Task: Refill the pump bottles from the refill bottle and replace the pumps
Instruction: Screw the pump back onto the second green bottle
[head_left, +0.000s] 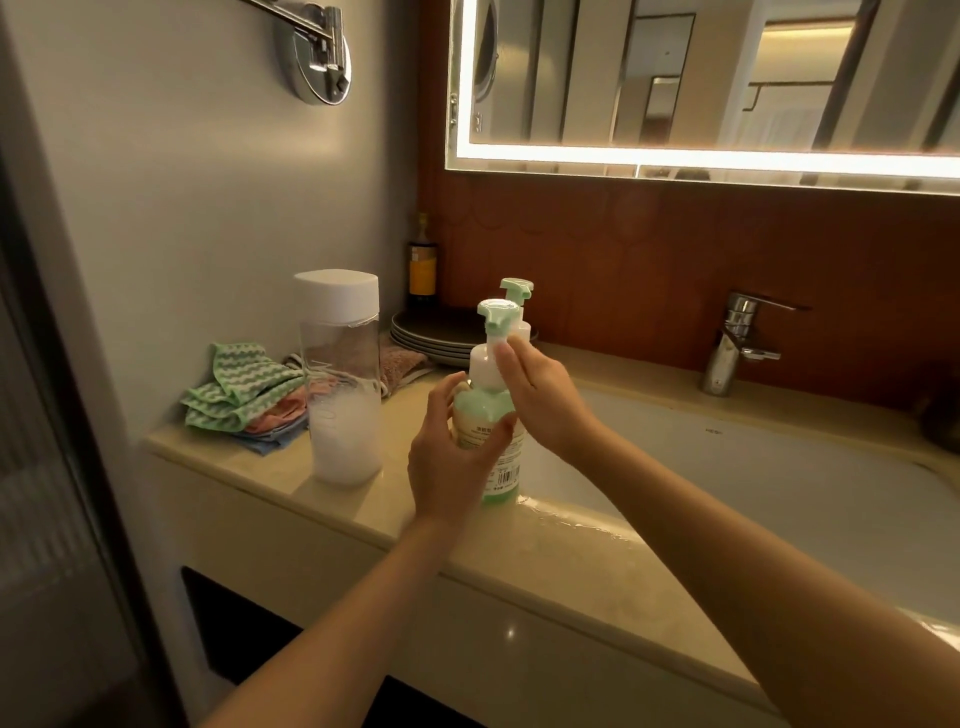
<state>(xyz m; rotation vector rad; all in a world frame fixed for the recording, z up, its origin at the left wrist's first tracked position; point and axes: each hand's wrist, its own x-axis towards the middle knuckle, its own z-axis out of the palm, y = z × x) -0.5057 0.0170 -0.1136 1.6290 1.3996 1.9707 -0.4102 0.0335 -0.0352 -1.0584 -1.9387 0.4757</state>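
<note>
Both hands work the near green-filled plastic pump bottle (491, 431) on the beige stone counter (291, 483): left hand (449, 457) wraps its body, right hand (540, 400) fingers pinch the white collar (485, 364), probably screwing it; next, the twin bottle (519, 317) at twelve o'clock.

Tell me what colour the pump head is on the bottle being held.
Mint green pump head, above a white collar, seen in the head view.

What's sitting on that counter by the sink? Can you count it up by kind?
Pump bottles: 2 (near, far)
Refill bottle: 1
Dark bottle: 1
Stack of plates: 1
Pile of cloths: 1
Total: 6
</note>
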